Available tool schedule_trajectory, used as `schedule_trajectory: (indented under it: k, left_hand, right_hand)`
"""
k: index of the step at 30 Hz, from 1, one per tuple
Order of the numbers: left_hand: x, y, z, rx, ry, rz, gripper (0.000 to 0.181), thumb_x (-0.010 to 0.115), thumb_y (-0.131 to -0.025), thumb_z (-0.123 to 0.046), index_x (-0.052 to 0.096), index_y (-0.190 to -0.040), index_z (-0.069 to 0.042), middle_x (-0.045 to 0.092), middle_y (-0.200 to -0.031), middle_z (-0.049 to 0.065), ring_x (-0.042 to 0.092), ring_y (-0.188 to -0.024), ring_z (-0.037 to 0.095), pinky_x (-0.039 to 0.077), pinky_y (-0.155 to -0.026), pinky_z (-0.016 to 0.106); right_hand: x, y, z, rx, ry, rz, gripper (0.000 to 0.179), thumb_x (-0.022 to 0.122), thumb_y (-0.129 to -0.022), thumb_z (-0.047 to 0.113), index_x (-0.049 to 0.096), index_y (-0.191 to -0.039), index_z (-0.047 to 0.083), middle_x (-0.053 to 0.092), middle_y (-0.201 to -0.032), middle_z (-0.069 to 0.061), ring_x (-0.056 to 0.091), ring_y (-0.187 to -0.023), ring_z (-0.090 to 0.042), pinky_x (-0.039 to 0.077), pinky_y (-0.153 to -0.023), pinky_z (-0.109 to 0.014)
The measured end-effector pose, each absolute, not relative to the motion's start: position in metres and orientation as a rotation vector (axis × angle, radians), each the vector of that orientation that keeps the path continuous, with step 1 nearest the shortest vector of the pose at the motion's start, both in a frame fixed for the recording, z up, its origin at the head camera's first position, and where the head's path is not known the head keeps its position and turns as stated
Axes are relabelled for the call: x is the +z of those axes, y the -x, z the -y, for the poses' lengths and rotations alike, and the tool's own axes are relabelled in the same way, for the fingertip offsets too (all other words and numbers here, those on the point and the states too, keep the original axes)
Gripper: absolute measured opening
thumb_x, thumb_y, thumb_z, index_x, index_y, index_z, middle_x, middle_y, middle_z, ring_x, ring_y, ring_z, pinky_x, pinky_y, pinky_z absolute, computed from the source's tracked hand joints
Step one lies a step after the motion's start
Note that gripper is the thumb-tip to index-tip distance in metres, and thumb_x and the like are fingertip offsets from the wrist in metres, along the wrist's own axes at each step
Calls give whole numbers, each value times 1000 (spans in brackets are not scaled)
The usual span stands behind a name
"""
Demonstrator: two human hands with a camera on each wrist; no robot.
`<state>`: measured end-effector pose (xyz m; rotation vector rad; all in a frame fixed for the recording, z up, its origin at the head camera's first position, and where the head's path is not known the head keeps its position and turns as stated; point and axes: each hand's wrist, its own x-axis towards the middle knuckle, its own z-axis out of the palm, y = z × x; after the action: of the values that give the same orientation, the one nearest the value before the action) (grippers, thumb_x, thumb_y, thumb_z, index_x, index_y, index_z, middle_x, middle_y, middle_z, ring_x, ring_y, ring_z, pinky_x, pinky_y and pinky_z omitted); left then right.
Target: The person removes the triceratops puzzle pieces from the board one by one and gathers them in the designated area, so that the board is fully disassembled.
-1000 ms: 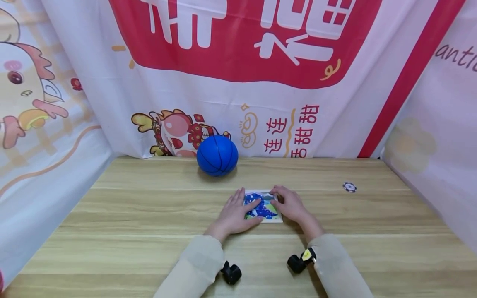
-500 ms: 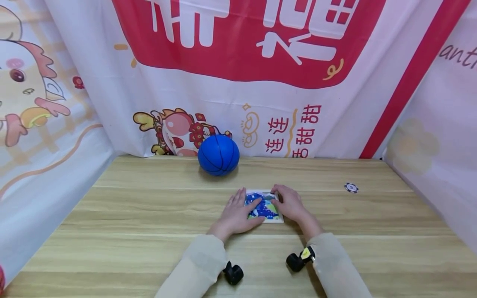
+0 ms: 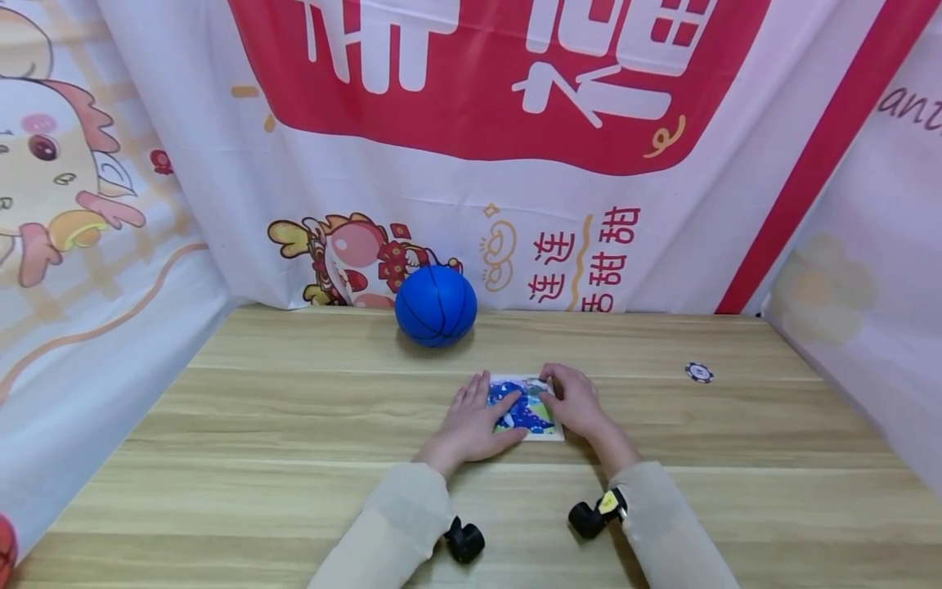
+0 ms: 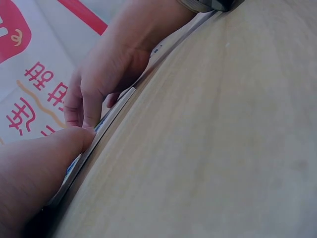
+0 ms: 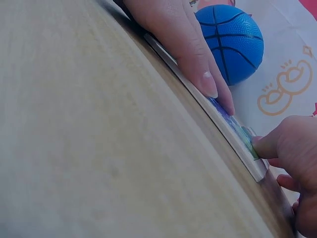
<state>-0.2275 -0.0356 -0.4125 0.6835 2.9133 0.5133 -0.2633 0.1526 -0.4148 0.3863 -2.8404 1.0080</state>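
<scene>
A small flat puzzle board with a white border and a blue and green picture lies on the table. My left hand rests over its left side, fingers fairly straight, thumb along the near edge and index finger on the picture. At the far right corner, my right hand has its thumb and index finger bent around the edge. The right wrist view shows the right thumb pressed on the picture, beside a slightly raised edge. The other right fingers curl beside the board, and the left fingertips touch its top.
A blue toy basketball sits behind the board by the rear cloth. A blue and white poker chip lies to the right on the wooden table. Part of a red ball shows at the left edge.
The head view has shifted slightly. The grey patch at the far right of the picture now looks greener and smaller. Both hands stay almost in place on the board.
</scene>
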Motion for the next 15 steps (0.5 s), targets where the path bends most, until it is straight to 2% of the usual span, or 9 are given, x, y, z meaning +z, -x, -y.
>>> schedule_trajectory:
  k: [7, 15]
  left_hand:
    - [-412, 227, 35, 528, -669, -2908, 64, 34, -81, -61, 26, -136, -29, -2, -142, 18, -6, -128, 28, 0, -100, 44]
    - [-413, 227, 35, 537, -662, -2904, 65, 35, -81, -62, 26, -136, -29, -1, -142, 17, -5, -128, 29, 1, -100, 45]
  right_hand:
    - [-414, 262, -153, 1199, -372, 2756, 19, 59, -81, 6, 53, -99, 9, 53, -100, -8, 47, -89, -23, 38, -82, -40]
    - [-411, 260, -152, 1336, -279, 2724, 23, 58, -81, 4, 51, -102, 8, 50, -82, -6, 46, -77, -21, 39, -70, -33]
